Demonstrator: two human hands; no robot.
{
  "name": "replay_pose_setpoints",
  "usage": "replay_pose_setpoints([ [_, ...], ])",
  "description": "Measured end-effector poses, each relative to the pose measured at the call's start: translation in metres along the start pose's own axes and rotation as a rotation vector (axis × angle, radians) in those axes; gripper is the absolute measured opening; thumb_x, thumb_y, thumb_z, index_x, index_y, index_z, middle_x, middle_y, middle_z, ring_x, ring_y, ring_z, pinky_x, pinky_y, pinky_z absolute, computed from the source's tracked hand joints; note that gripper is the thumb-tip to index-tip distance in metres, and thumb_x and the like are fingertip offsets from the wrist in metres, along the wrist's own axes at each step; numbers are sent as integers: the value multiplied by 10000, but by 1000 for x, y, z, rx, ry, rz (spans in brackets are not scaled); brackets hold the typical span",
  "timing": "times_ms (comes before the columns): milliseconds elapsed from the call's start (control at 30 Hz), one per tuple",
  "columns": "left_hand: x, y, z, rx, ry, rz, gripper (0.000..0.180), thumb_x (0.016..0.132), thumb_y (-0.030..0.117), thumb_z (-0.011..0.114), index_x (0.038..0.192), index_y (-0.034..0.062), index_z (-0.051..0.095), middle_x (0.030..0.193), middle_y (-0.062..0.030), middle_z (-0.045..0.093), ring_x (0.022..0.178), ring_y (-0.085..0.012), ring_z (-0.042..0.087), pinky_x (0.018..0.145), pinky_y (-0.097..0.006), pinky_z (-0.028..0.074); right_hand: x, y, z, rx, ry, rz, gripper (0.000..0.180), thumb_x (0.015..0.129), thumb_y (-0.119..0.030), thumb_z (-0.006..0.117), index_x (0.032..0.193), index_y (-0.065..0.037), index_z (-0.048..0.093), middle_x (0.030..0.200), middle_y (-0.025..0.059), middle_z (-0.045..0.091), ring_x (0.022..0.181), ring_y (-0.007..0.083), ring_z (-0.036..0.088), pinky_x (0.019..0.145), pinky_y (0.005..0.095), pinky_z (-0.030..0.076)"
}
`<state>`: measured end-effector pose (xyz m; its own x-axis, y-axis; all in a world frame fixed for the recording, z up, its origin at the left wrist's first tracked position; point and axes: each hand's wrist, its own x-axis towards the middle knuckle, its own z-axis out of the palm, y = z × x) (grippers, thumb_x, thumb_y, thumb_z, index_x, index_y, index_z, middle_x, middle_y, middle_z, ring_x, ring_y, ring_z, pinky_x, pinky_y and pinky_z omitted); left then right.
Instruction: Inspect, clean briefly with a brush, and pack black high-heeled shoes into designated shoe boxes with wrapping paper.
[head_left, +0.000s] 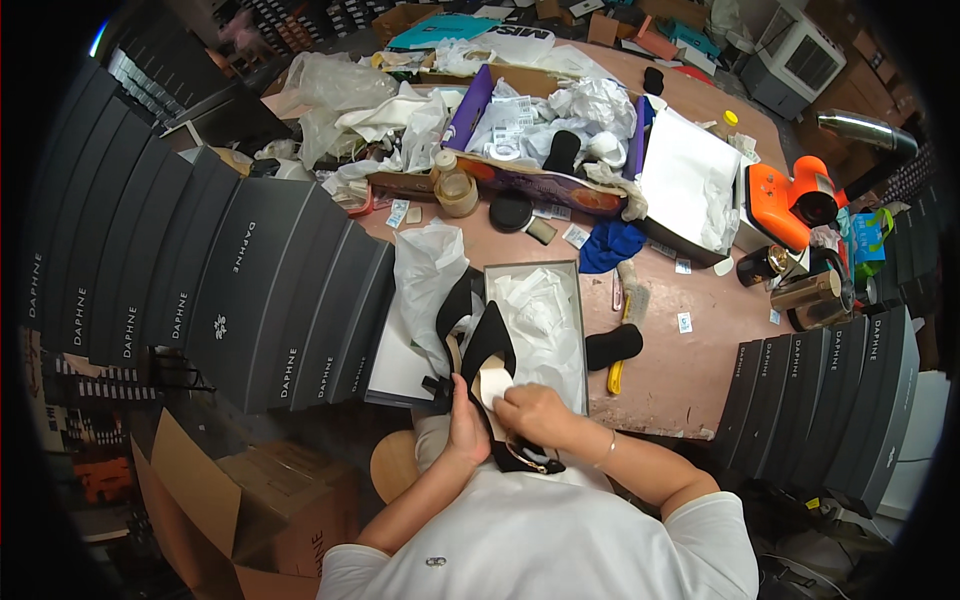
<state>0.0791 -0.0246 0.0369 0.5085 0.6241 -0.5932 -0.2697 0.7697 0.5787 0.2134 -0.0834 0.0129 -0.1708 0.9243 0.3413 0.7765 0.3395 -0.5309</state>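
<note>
My left hand [466, 427] is closed around the side of a black pointed shoe [491, 335], whose toe points away from me. Inside it shows a cream-coloured insole or pad [494, 381]. My right hand [540, 416] is curled at the shoe's opening, its fingertips against the pale piece; what they pinch is hidden. A strap with a shiny buckle [535, 460] hangs near my lap. Left of the held shoe, partly covered by it, is a second black shoe [455, 302]. Beyond my hands lies an open shoebox [578, 300] with crumpled white paper [537, 315].
Stacks of dark grey shoeboxes [258, 290] stand at left and more shoeboxes [825, 390] at right. On the table [660, 360] are a black sponge-like pad [613, 347], a blue cloth [612, 246], a glue jar [455, 190] and a purple carton [465, 118]. An open cardboard box [190, 490] sits lower left.
</note>
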Motion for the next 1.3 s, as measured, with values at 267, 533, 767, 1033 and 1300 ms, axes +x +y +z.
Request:
replay_pose_setpoints([
  [267, 6, -1, -18, -111, -5, -140, 735, 889, 659, 443, 1364, 99, 399, 1314, -85, 499, 1177, -229, 512, 992, -394, 419, 16, 13, -12, 77, -20, 105, 142, 727, -145, 697, 802, -82, 593, 728, 81, 545, 614, 285, 583, 563, 383, 479],
  [533, 7, -2, -21, -184, 47, -181, 739, 871, 683, 448, 1327, 101, 434, 1233, -80, 513, 1094, -244, 545, 913, -430, 480, 41, 42, -50, -237, 413, 198, 121, 722, 2, 681, 819, -30, 616, 823, 96, 610, 742, 279, 593, 635, 344, 479],
  [767, 8, 5, -21, -122, -62, -131, 761, 895, 674, 408, 1345, 59, 415, 1298, -101, 514, 1176, -231, 513, 994, -364, 410, 10, -7, 5, 373, -17, 245, 147, 763, -75, 639, 882, 12, 633, 991, 151, 641, 1006, 338, 611, 861, 396, 503],
  [1033, 13, -22, -40, -48, -34, -142, 580, 934, 497, 517, 1310, 65, 426, 1260, -98, 532, 1151, -229, 533, 973, -387, 440, 21, 15, 25, 360, 33, 318, 169, 795, -142, 684, 903, -13, 668, 984, 130, 641, 935, 344, 601, 796, 393, 487],
  [1300, 14, -2, -32, -10, 59, -242, 411, 952, 335, 531, 1213, 20, 488, 1035, -146, 629, 814, -226, 643, 757, -374, 561, 9, 150, 45, -230, -180, 530, 385, 779, -155, 698, 1120, -5, 599, 962, 196, 653, 884, 342, 637, 767, 401, 506],
])
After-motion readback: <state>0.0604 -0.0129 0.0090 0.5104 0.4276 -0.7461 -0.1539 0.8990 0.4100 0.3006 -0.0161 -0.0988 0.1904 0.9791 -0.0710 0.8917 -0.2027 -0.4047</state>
